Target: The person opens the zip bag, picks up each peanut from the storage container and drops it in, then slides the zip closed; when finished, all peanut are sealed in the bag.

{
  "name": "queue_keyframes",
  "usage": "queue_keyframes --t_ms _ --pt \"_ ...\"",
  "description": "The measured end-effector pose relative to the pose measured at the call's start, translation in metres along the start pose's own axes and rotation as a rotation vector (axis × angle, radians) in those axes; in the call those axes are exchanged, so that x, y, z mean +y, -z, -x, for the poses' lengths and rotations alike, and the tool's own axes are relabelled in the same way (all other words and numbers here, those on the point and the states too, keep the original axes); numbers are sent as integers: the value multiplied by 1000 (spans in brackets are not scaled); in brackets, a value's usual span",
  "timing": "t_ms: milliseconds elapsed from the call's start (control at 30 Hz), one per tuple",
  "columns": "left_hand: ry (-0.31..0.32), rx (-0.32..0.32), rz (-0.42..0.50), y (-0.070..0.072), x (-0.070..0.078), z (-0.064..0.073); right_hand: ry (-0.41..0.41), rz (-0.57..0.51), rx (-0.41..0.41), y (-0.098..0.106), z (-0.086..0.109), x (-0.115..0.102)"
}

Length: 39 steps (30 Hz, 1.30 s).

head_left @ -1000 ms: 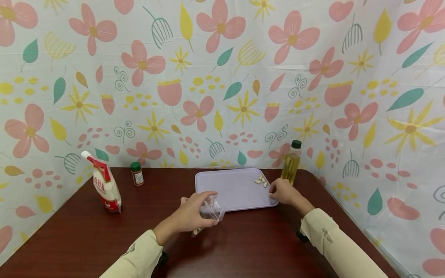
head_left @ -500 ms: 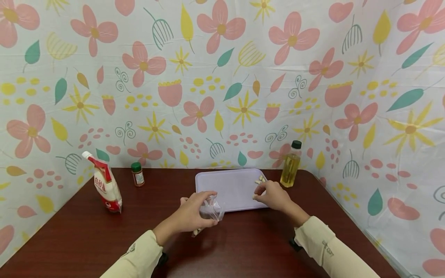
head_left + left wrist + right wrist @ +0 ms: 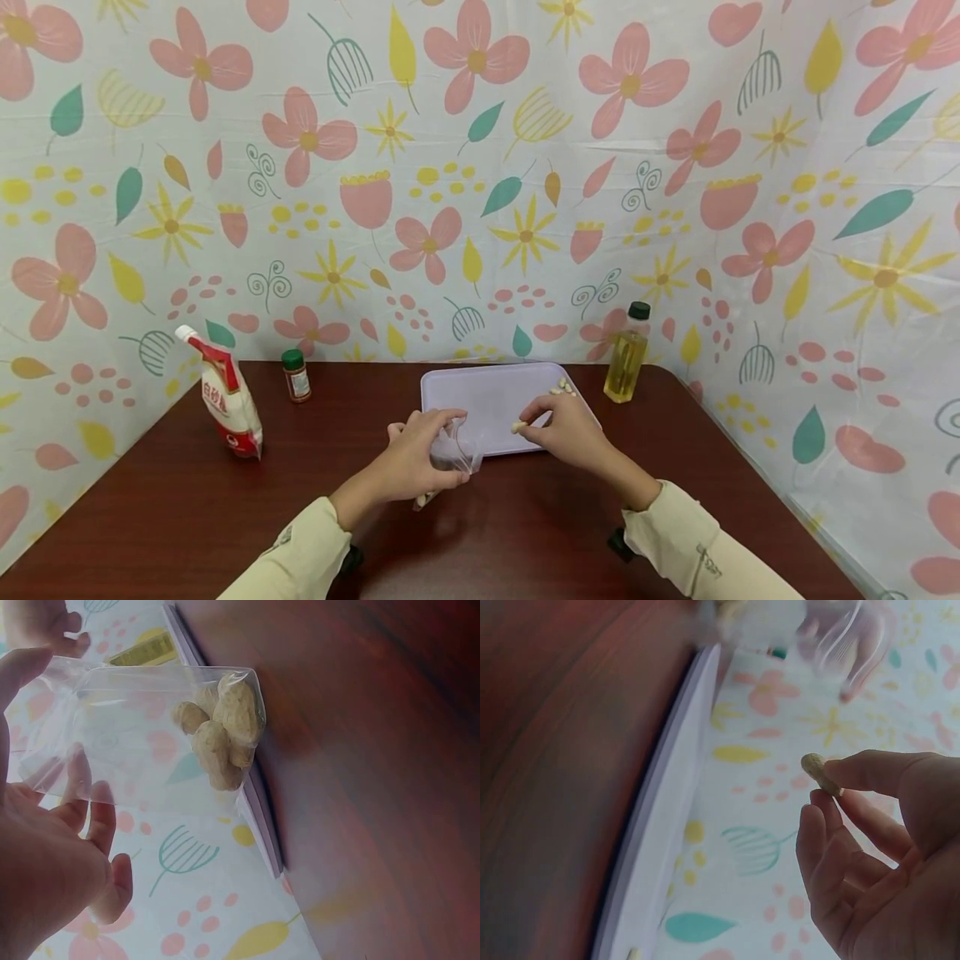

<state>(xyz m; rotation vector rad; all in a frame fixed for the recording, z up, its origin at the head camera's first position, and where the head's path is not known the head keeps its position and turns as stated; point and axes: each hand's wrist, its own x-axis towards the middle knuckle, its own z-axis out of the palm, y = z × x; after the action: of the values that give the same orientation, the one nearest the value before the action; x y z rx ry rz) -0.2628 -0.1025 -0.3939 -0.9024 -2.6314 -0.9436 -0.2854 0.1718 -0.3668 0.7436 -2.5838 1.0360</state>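
Observation:
My left hand [image 3: 411,460] holds a clear plastic bag [image 3: 135,697] by its mouth, thumb and fingers spread around the opening. Several peanuts [image 3: 217,742] lie at the bottom of the bag. Between thumb and fingertips, my right hand [image 3: 572,432] pinches a single peanut [image 3: 819,772]. That hand is over the front right part of a pale lilac tray [image 3: 487,400], a short way right of the bag's mouth. More peanuts [image 3: 562,387] lie at the tray's far right corner, partly hidden behind the right hand.
An oil bottle [image 3: 627,362] with a dark cap stands right of the tray. On the left are a red and white sugar pouch [image 3: 228,408] and a small green-capped spice jar [image 3: 297,379]. A patterned cloth [image 3: 480,208] hangs behind the dark wooden table [image 3: 337,433].
My right hand has moved left from the tray's right edge toward the bag, and a peanut now shows in its fingertips. The left hand and bag have stayed in place.

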Motion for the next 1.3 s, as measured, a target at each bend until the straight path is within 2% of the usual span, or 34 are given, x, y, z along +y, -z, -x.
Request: queue_keyframes --t_ms 200,500,733,1067,1300 --pt "2 14 0 1 0 -1 66 -104 14 -4 2 -24" --pt "-9 66 1 0 1 -3 101 -162 -21 -10 1 -51" --pt "-13 77 1 -1 -1 -2 107 -160 -39 -17 -4 -54" --pt "-20 89 85 1 -3 1 129 -147 -79 -29 -9 -57" --pt "-67 106 97 5 -8 3 93 -137 -60 -29 -7 -58"
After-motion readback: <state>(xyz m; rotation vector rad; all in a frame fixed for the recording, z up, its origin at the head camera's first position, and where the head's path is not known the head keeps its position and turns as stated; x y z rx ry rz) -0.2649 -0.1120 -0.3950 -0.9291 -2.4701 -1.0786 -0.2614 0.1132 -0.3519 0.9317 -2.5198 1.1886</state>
